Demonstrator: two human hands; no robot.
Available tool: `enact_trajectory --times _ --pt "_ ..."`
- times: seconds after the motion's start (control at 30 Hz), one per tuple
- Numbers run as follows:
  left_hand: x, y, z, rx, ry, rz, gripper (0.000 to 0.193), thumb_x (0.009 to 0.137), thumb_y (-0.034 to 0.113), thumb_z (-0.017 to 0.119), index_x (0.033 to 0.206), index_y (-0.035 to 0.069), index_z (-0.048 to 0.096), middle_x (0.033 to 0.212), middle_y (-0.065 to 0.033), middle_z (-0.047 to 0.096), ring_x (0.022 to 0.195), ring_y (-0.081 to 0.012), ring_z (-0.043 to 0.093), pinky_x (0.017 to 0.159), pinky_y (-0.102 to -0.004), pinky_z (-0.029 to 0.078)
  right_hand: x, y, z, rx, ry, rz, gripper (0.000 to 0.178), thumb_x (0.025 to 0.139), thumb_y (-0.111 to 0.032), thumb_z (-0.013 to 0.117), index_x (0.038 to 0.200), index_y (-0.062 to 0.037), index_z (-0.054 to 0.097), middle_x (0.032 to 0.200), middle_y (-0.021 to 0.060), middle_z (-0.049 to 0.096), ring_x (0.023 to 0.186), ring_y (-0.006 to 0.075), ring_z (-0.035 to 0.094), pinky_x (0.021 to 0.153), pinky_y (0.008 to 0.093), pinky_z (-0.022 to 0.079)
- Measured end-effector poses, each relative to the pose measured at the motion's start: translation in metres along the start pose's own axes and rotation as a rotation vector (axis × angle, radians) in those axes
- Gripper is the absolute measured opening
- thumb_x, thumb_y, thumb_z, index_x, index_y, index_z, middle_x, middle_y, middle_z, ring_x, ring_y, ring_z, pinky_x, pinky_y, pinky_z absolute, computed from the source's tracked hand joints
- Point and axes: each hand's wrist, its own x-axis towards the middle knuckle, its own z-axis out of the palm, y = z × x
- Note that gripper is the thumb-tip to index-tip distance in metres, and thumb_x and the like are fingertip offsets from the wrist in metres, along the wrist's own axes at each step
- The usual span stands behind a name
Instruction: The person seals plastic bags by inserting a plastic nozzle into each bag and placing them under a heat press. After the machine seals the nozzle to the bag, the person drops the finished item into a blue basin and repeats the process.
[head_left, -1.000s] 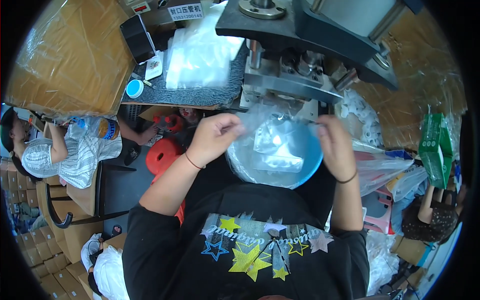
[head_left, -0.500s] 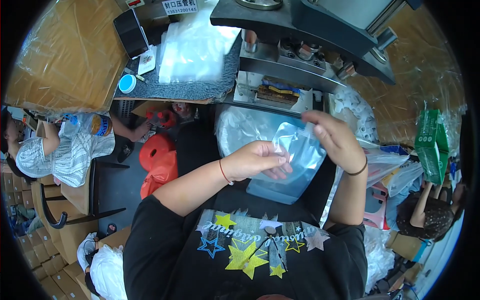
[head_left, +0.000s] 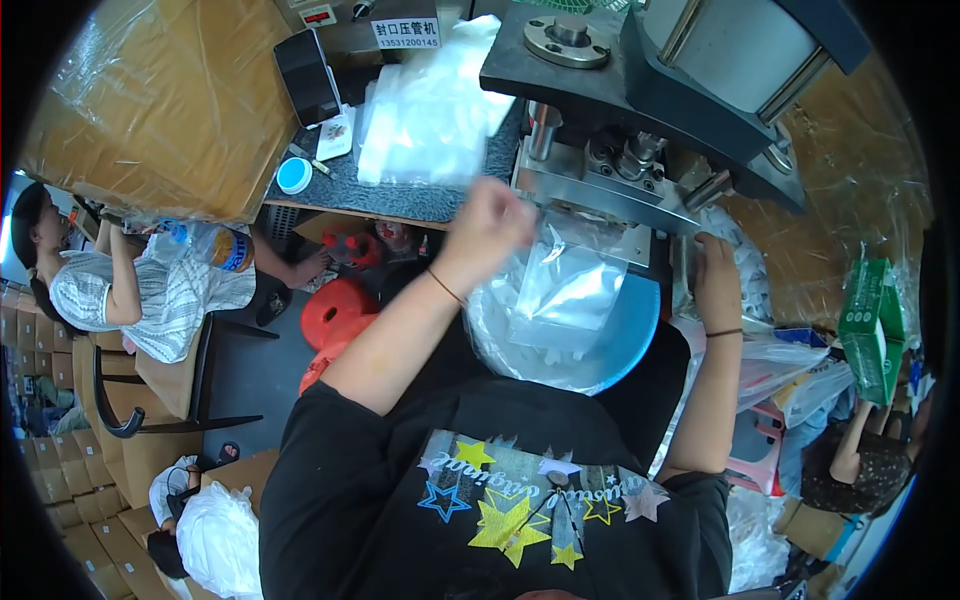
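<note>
A clear plastic bag [head_left: 572, 290] hangs from the press machine [head_left: 610, 185], its upper end under the metal press bar. Below it, a blue basin [head_left: 640, 325] on my lap holds more clear plastic. My left hand [head_left: 488, 232] is lifted just left of the bag, next to the table edge; its fingers look curled but are smeared by motion, and I see nothing in them. My right hand [head_left: 716, 285] rests against the right side of the machine, fingers stretched forward and apart from the bag.
A stack of clear bags [head_left: 425, 125] lies on the grey table mat [head_left: 400, 200], beside a phone [head_left: 307, 78] and a blue-lidded jar [head_left: 294, 176]. Red stools [head_left: 338, 315] stand at left. A person [head_left: 130, 290] sits far left, another [head_left: 860, 450] at right.
Both hands have let go of the clear bag, which now sits at the press. My left hand has moved up and left, my right hand to the machine's right side. The view has shifted.
</note>
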Motion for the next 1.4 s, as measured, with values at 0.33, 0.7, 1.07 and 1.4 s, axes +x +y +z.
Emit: enact_trajectory --times 0.33,0.7,1.07,1.4 --pt "-0.048 0.016 -0.060 0.756 0.099 0.393 0.022 0.098 0.015 0.057 0.114 0.002 0.063 0.107 -0.0132 0.066 0.103 -0.0261 0.064 0.091 -0.0373 0.050 -0.016 -0.049 -0.033 0.154 0.069 0.110 0.017 0.097 -0.016 0.056 0.102 0.0000 0.060 0.095 0.0203 0.064 0.087 0.0374 0.063 0.074 0.0406 0.049" --pt "-0.078 0.029 0.029 0.114 -0.344 0.011 0.016 0.096 0.015 0.064 0.097 -0.001 0.068 0.088 -0.0029 0.069 0.081 -0.0078 0.062 0.075 -0.0250 0.050 0.006 -0.135 -0.034 0.895 -0.093 -0.017 0.014 0.088 -0.007 0.069 0.097 0.0014 0.063 0.084 0.0068 0.063 0.072 0.0135 0.057 0.068 0.0268 0.047" --pt "-0.083 0.018 0.063 -0.453 -0.656 -0.445 0.026 0.098 0.020 0.061 0.116 0.002 0.063 0.103 -0.0107 0.070 0.086 -0.0181 0.070 0.079 -0.0310 0.057 0.005 -0.078 -0.052 0.270 -0.197 -0.161 0.021 0.097 -0.014 0.055 0.111 -0.0013 0.064 0.112 0.0198 0.065 0.103 0.0404 0.062 0.092 0.0426 0.048" --pt "-0.018 0.012 0.036 -0.597 -0.500 -0.414 0.028 0.092 0.012 0.065 0.116 -0.002 0.062 0.106 -0.0102 0.069 0.085 -0.0191 0.068 0.076 -0.0323 0.056 0.004 0.013 0.002 -0.109 -0.205 0.136 0.029 0.087 -0.009 0.063 0.116 -0.0066 0.061 0.104 0.0217 0.061 0.096 0.0422 0.061 0.081 0.0462 0.051"
